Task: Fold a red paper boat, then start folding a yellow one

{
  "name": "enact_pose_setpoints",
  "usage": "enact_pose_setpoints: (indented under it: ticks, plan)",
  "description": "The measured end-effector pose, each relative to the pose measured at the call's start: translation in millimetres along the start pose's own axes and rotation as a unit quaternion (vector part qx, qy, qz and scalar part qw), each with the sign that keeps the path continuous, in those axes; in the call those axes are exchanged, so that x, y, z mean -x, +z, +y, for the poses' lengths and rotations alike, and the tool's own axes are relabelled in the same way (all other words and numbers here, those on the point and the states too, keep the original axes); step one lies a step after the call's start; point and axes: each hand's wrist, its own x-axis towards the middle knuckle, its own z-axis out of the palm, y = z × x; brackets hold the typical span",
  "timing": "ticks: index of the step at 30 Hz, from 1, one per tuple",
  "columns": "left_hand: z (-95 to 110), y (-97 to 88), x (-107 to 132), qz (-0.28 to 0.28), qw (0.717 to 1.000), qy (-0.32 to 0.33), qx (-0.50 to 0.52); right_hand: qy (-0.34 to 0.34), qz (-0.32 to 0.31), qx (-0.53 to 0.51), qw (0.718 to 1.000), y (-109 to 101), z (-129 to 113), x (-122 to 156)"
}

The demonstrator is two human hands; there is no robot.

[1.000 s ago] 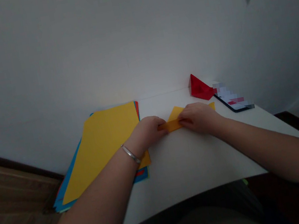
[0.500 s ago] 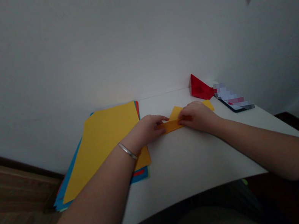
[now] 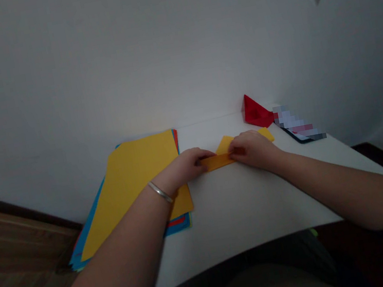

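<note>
A folded piece of yellow-orange paper (image 3: 219, 161) lies on the white table between my hands, with a straight folded band along its near edge and pointed parts showing behind. My left hand (image 3: 195, 161) pinches the band's left end between thumb and fingers. Over the middle of the paper, my right hand (image 3: 251, 147) is closed on the band and covers part of the sheet behind it. A corner of the paper sticks out beyond my right knuckles.
To the left lies a stack of coloured paper (image 3: 134, 178), yellow on top, with blue and red edges showing. A red folded paper shape (image 3: 256, 113) stands at the back right, beside a phone (image 3: 300, 127) with a blurred screen. The white table (image 3: 228, 226) meets a wall behind.
My left hand has shifted slightly left along the folded band, so more of the band shows. My right hand and the paper have hardly moved.
</note>
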Motion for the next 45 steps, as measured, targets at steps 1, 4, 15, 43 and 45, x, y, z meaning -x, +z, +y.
enact_pose_setpoints:
  ticks: [1, 4, 15, 43, 45]
  plan:
    - [1.2, -0.3, 0.4, 0.001, 1.000, -0.003, 0.002, 0.000, 0.002, 0.000, 1.000, 0.2, 0.0, 0.0]
    - [8.6, 1.9, 0.5, 0.020, 0.999, 0.024, -0.032, -0.005, 0.001, -0.005, 1.000, -0.5, -1.7, -0.9]
    - [26.3, 13.2, 1.9, 0.068, 0.977, 0.050, -0.194, 0.067, -0.019, 0.019, 0.997, -12.0, 3.1, -2.4]
    - [9.2, 31.3, 2.3, 0.121, 0.963, 0.063, -0.232, 0.240, -0.061, -0.105, 0.963, -7.3, 47.8, 0.8]
    - [6.1, 33.8, 1.0, 0.120, 0.971, 0.083, -0.190, 0.243, -0.093, -0.084, 0.962, -10.8, 51.2, 0.5]
